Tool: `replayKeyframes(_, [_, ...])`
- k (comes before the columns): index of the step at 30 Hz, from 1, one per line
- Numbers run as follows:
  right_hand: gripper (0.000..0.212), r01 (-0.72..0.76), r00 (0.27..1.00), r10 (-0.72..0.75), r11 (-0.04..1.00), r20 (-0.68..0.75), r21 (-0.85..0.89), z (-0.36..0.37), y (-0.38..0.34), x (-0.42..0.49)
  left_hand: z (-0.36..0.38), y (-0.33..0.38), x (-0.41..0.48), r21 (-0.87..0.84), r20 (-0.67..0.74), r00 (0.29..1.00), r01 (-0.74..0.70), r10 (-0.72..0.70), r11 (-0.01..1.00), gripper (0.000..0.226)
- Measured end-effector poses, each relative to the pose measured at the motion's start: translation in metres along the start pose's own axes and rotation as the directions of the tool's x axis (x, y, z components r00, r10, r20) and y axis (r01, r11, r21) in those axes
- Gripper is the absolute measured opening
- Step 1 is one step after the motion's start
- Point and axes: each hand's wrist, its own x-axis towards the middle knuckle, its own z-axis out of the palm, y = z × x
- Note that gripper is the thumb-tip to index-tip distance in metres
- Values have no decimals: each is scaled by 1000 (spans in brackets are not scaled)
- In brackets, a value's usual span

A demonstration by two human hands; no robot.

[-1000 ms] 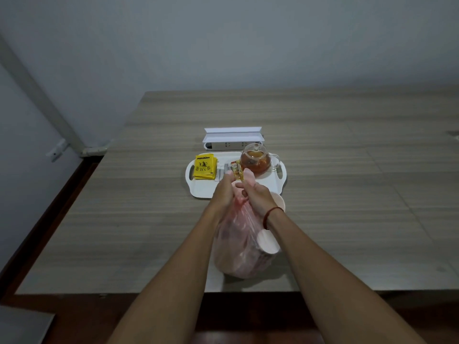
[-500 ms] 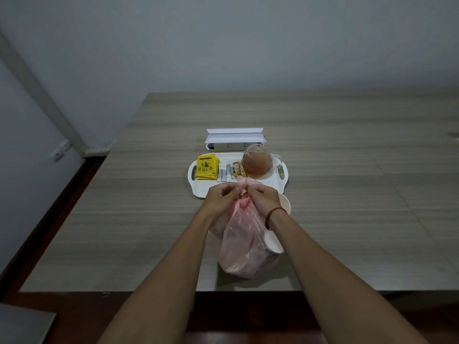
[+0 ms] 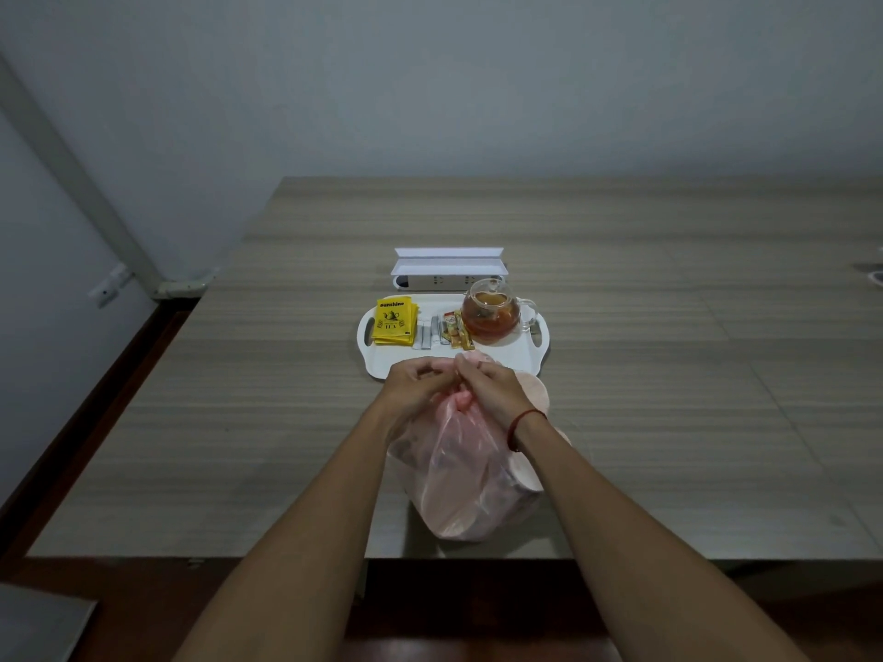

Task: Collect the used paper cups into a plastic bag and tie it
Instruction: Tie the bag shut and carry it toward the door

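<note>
Low in the middle of the frame, near the front edge of the table, we see the pink plastic bag standing full, with the pale round shapes of paper cups showing through its right side. Another pale round shape sits just behind the right wrist; we cannot tell whether it is in the bag or beside it. So the collecting looks mostly or wholly done, and what is left is the knot.

Our left hand and right hand meet at the top of the bag, both pinched on its gathered neck, with a twist of plastic poking up between the fingers. We judge the tying is under way but not finished, since no closed knot shows.

Just above the hands sits a white tray carrying a yellow tea packet, some small sachets and a glass teapot. Beyond it lies a white power strip.
</note>
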Motion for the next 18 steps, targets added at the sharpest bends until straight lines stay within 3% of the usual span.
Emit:
replayKeyframes(5, [45,-19,995,10,996,-94,-88,-3,-3,3,0,-3,4,63,-97,994,-42,48,997,23])
replayKeyframes(9, [49,26,993,-40,992,-111,-122,-7,-4,1,-1,1,3,162,44,999,-18,11,987,26])
replayKeyframes(13, [45,60,998,-61,997,-22,-42,-7,-2,3,-3,11,5,185,61,994,80,-93,980,45])
replayKeyframes(18, [37,63,997,-64,998,-34,-21,-11,-2,2,-13,10,5,295,139,990,-73,33,953,25])
